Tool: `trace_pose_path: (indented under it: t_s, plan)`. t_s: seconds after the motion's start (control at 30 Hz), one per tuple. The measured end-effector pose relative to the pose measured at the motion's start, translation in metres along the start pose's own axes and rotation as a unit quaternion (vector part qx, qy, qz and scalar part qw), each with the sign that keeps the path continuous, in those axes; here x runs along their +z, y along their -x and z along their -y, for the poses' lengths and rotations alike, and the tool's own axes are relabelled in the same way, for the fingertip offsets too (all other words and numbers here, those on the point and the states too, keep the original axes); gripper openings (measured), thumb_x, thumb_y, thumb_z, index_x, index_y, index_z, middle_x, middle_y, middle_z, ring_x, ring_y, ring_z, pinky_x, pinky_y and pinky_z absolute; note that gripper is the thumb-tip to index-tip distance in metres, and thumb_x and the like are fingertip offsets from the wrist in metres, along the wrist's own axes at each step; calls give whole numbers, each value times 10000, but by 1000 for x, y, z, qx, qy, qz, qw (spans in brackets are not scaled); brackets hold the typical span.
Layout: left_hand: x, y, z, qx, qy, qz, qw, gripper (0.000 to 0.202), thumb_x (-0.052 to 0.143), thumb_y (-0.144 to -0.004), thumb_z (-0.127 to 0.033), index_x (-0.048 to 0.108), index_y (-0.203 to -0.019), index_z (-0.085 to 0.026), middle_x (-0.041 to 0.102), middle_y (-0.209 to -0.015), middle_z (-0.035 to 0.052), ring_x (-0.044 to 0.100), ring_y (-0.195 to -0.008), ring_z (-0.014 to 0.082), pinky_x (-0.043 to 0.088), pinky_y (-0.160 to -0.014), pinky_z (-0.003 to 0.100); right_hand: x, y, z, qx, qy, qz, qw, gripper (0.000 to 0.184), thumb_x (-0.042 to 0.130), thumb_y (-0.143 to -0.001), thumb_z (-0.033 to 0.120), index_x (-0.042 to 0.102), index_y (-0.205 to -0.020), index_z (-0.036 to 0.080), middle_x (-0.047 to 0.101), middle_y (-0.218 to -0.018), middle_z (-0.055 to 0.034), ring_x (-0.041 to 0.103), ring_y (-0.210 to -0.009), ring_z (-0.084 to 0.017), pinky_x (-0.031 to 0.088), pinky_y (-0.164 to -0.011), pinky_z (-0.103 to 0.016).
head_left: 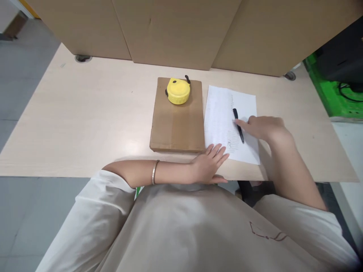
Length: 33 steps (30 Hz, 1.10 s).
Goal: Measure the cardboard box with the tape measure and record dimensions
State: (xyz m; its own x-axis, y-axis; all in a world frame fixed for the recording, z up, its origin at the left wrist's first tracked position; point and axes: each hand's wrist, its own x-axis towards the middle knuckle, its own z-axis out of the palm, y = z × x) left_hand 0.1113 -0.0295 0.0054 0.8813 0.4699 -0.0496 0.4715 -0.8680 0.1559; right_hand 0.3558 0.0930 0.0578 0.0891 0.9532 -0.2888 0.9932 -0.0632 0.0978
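Pen [238, 124], one, touched by right hand [265, 127]; left hand [208, 164] on one sheet [219, 113]

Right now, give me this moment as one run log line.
left hand: flat on near corner of paper sheet | right hand: touches pen lying on sheet | yellow tape measure: atop cardboard box, untouched

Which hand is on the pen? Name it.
The right hand: its fingers touch the black pen on the paper. The left hand lies flat at the paper's near corner, off the pen.
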Motion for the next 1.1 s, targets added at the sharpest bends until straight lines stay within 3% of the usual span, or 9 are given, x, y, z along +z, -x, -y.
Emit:
trace_pose_path:
  t_s: [0.1, 0.23, 0.37, 0.47, 0.53, 0.6, 0.73, 0.9, 1.1]
  plan:
    - [-5, 2, -4, -41, -5, 23, 999, 1020, 445, -1065, -792, 401, -1713, -6, 398, -1778, 283, 366, -1693, 434, 343, -1359, 540, 9, 5, 6, -4, -21, 100, 995, 458, 534, -1077, 548, 558, -746, 232, 699, -736, -139, 674, -726, -320, 488, -728, -435]
    - [-8, -1, -8, -68, -17, 36, 997, 1060, 444, -1046, -820, 391, -1718, -2, 404, -1774, 282, 386, -1682, 440, 390, -1338, 537, 7, 5, 15, -67, -171, 76, 980, 418, 580, -1073, 437, 537, -709, 235, 687, -774, -102, 630, -763, -278, 479, -774, -398]
    - [-8, -2, -6, -78, -13, 30, 996, 1052, 436, -1049, -819, 422, -1701, 7, 421, -1760, 288, 411, -1668, 442, 395, -1331, 541, 13, 10, 5, -115, -402, 21, 908, 413, 749, -945, 540, 571, -731, 235, 602, -702, -40, 536, -661, -203, 450, -649, -344]
    - [-11, -1, -4, -80, -15, 30, 996, 1043, 419, -1060, -810, 445, -1683, 26, 432, -1752, 296, 431, -1655, 447, 383, -1333, 538, 26, 25, 2, -131, -524, -10, 841, 436, 923, -748, 485, 574, -696, 230, 569, -631, 0, 469, -568, -140, 361, -536, -286]
    - [-12, 0, -3, -78, -25, 21, 996, 1032, 406, -1071, -799, 462, -1667, 40, 464, -1738, 290, 454, -1641, 437, 376, -1336, 506, 37, 38, 6, -117, -582, 10, 804, 448, 909, -770, 514, 574, -678, 231, 549, -544, 16, 418, -477, -114, 304, -476, -271]
    - [-13, 1, -2, -72, -34, 4, 997, 1010, 403, -1082, -783, 495, -1640, 54, 528, -1699, 281, 511, -1604, 398, 385, -1324, 444, 48, 52, 13, -102, -606, 45, 788, 483, 856, -831, 612, 591, -686, 236, 592, -514, -3, 444, -418, -125, 321, -432, -275]
    - [-11, 3, -1, -64, -42, -17, 997, 967, 400, -1098, -754, 537, -1605, 57, 602, -1634, 282, 569, -1550, 344, 427, -1268, 372, 59, 70, 25, -95, -602, 56, 791, 538, 980, -720, 615, 601, -689, 234, 675, -560, -31, 573, -470, -150, 436, -455, -277]
    - [-5, 3, 0, -48, -42, -31, 998, 804, 408, -1115, -714, 573, -1635, -124, 608, -1636, 256, 570, -1553, 374, 466, -1204, 418, 59, 77, 30, -109, -575, 35, 810, 507, 981, -734, 562, 612, -620, 234, 587, -476, 4, 506, -439, -124, 391, -454, -270]
    - [-1, 2, -1, -57, -34, -47, 997, 818, 408, -1111, -722, 564, -1644, -123, 609, -1636, 254, 581, -1533, 361, 447, -1218, 422, 61, 74, 31, -138, -562, 21, 815, 473, 926, -791, 508, 609, -575, 231, 549, -458, 9, 471, -429, -120, 348, -451, -278]
